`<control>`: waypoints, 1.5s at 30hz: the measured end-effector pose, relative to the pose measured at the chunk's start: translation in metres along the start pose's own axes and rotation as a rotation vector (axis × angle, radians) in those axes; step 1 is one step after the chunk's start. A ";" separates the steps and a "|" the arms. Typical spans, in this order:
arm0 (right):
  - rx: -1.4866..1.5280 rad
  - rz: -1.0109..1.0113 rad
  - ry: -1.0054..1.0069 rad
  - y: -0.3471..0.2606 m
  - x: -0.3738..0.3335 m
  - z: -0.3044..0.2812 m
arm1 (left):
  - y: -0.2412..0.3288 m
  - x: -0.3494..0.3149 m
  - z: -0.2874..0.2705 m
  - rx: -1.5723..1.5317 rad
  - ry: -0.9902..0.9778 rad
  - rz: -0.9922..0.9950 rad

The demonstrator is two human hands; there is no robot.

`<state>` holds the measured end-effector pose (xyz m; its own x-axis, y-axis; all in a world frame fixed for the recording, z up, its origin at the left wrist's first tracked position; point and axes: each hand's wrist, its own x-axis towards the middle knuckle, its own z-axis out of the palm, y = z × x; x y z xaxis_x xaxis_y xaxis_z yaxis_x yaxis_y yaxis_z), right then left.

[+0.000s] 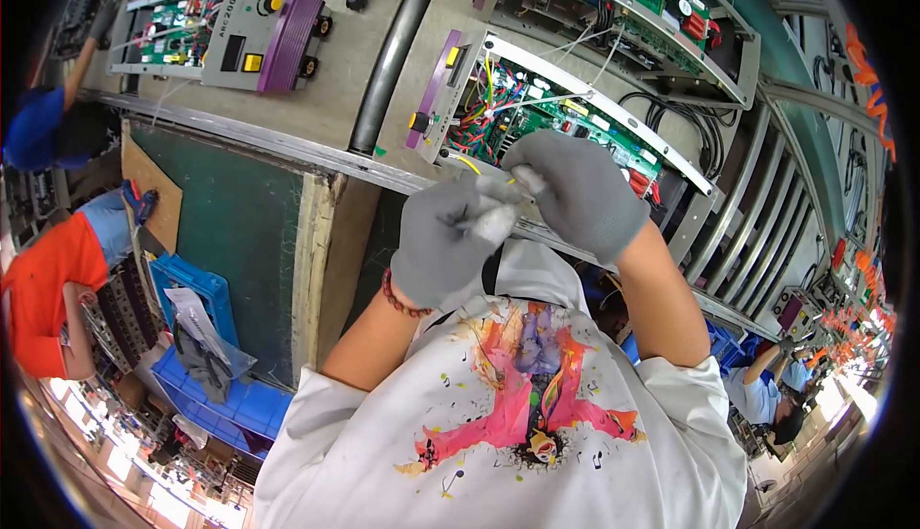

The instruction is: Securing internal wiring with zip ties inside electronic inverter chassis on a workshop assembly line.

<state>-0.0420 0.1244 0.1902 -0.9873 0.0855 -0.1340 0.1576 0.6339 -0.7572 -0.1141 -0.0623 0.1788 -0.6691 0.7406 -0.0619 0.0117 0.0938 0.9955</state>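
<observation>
My left hand [450, 237] and my right hand [577, 194], both in grey knit gloves, meet in front of an uncovered machine chassis [438, 119] with a purple front frame. Fingers of both are closed in a pinch around a thin yellow wire [467, 162], which shows above the left fingertips and again briefly between the two hands. Its exact ends are hidden by the gloves. Behind my knuckles sits the chassis's green circuit board [575, 119], with bundles of coloured wires [479, 119] at its left end.
A second open unit [652, 11] stands farther back, and another with a purple front [259, 35] is at the far left. A dark rail [398, 55] crosses the bench. Metal rollers [757, 213] run along the right. Co-workers [53, 280] are at the left and far right.
</observation>
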 end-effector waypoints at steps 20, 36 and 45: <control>-0.266 -0.031 -0.173 0.009 0.021 -0.023 | -0.059 -0.031 0.006 -0.505 0.152 -0.296; -0.316 -0.096 -0.293 0.019 0.024 -0.025 | -0.052 -0.036 0.023 -1.245 0.290 -0.521; -0.260 -0.077 -0.298 0.015 0.027 -0.022 | -0.065 -0.020 0.028 -1.558 -0.078 -0.285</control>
<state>-0.0668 0.1532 0.1897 -0.9410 -0.1720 -0.2915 0.0353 0.8065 -0.5901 -0.0807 -0.0640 0.1133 -0.4770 0.8544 -0.2062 -0.8767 -0.4791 0.0431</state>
